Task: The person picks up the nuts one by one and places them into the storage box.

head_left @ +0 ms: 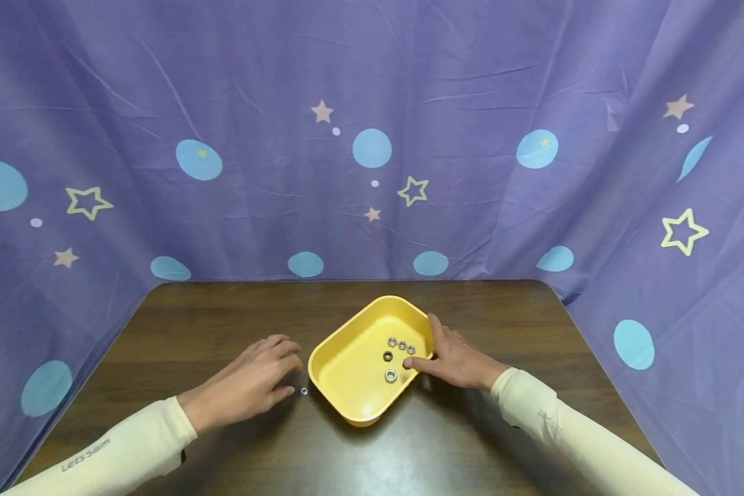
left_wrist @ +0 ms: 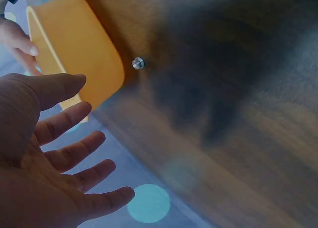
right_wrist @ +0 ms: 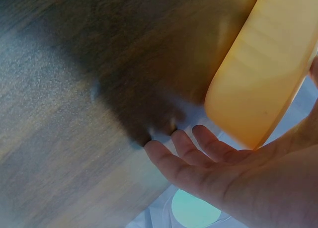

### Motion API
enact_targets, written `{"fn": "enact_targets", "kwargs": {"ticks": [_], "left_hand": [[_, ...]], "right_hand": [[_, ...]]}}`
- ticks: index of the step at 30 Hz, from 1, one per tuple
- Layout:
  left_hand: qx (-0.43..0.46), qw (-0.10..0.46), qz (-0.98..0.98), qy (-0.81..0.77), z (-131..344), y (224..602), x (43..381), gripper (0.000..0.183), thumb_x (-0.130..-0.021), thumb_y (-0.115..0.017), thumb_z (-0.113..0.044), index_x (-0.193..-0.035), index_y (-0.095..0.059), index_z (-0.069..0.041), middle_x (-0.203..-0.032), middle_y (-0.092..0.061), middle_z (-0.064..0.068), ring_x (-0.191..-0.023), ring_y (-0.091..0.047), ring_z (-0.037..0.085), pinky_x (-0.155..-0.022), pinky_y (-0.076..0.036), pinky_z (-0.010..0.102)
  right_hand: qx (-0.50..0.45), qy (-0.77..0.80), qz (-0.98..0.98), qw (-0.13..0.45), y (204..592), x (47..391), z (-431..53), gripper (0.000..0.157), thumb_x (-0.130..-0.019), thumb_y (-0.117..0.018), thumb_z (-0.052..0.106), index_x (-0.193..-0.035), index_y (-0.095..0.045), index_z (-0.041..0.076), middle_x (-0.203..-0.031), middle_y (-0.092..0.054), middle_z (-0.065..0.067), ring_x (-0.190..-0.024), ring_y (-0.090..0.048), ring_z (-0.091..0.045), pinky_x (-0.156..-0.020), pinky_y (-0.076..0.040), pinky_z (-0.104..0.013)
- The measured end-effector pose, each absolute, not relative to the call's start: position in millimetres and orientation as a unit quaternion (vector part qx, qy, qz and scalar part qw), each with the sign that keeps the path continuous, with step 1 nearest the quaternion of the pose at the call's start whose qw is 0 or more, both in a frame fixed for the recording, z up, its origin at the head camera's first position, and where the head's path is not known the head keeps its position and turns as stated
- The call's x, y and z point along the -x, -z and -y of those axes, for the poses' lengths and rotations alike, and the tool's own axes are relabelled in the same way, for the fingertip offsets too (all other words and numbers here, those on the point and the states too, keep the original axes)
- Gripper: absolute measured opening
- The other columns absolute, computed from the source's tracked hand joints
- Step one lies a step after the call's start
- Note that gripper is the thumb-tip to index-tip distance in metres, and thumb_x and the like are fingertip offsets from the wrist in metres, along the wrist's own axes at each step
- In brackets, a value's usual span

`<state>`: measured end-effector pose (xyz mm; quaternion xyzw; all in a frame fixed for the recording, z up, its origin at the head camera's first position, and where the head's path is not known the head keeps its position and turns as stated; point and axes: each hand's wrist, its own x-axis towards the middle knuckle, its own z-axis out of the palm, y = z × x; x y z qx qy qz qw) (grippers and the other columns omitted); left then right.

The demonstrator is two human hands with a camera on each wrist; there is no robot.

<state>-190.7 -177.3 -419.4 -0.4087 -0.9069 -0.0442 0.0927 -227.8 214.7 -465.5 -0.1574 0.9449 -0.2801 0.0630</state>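
Note:
A yellow plastic tray (head_left: 347, 382) stands at an angle on the table, with several metal nuts on its floor. Among them are a larger silver nut (head_left: 390, 375) and a dark nut (head_left: 387, 356). My right hand (head_left: 461, 358) grips the tray's right rim, thumb over the inside and the other fingers along the outside; three of those fingers stretch out below the tray (right_wrist: 263, 89) in the right wrist view. Left of the tray, a small silver nut (left_wrist: 138, 63) lies on the tabletop. My left hand (head_left: 254, 379) hovers beside it, fingers spread and holding nothing.
The dark brown wooden table (head_left: 223, 310) reaches back to a purple curtain (head_left: 372, 83) with stars and blue dots, which also hangs along both sides. Shadows of the hands fall on the tabletop.

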Motion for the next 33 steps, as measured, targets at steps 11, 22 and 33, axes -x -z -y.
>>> {"fn": "enact_targets", "kwargs": {"ticks": [11, 22, 33], "left_hand": [[0.41, 0.086, 0.905, 0.072, 175, 450, 193, 0.027, -0.077, -0.086, -0.021, -0.099, -0.071, -0.016, -0.119, -0.064, 0.008, -0.113, -0.058, 0.028, -0.093, -0.051, 0.055], [0.393, 0.062, 0.914, 0.08, 174, 473, 198, 0.026, -0.079, -0.085, -0.021, -0.1, -0.07, -0.02, -0.118, -0.064, 0.002, -0.114, -0.057, 0.025, -0.092, -0.051, 0.055], [0.403, 0.104, 0.906, 0.077, 173, 479, 201, 0.023, -0.077, -0.085, -0.016, -0.089, -0.066, -0.02, -0.111, -0.064, 0.001, -0.106, -0.058, 0.024, -0.086, -0.052, 0.05]], "right_hand": [[0.154, 0.285, -0.944, 0.061, 470, 228, -216, 0.107, -0.082, -0.071, 0.065, -0.155, -0.021, 0.005, -0.127, -0.058, -0.017, -0.126, -0.051, -0.034, -0.108, -0.04, -0.052], [0.154, 0.282, -0.945, 0.063, 469, 228, -214, 0.103, -0.083, -0.07, 0.065, -0.155, -0.022, 0.009, -0.128, -0.057, -0.015, -0.127, -0.049, -0.031, -0.109, -0.038, -0.05], [0.156, 0.28, -0.945, 0.062, 467, 229, -214, 0.103, -0.084, -0.07, 0.064, -0.155, -0.021, 0.008, -0.126, -0.057, -0.014, -0.123, -0.051, -0.029, -0.108, -0.04, -0.05]]}}
